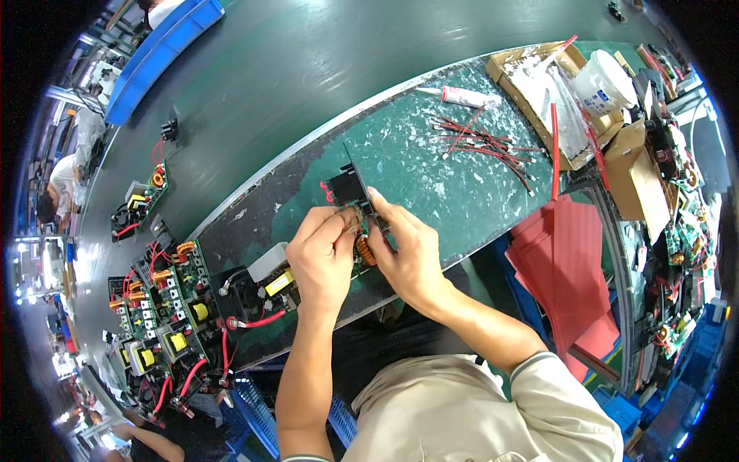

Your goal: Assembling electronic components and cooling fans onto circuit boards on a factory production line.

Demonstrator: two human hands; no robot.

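At the middle of the bench, my right hand (409, 254) grips a thin black panel (358, 185) seen nearly edge-on, thumb and fingers along its near end. A black block-shaped part (344, 189) with a small loop of red wire stands out from the panel's left face. Just below it, my left hand (317, 245) is closed in a pinch; what its fingertips hold is hidden. Between the hands shows a copper-wound coil (365, 250). A circuit board unit with a yellow-labelled transformer (279, 283) and a thick red cable lies by my left wrist, partly covered by it.
Several circuit boards (165, 296) crowd the left end. Red and black wires (493, 146) lie beyond my right hand, near a white tube (466, 97). A cardboard box (504, 69), white bucket (604, 83) and red sheets (558, 269) are at right. A blue bin (158, 61) stands far left.
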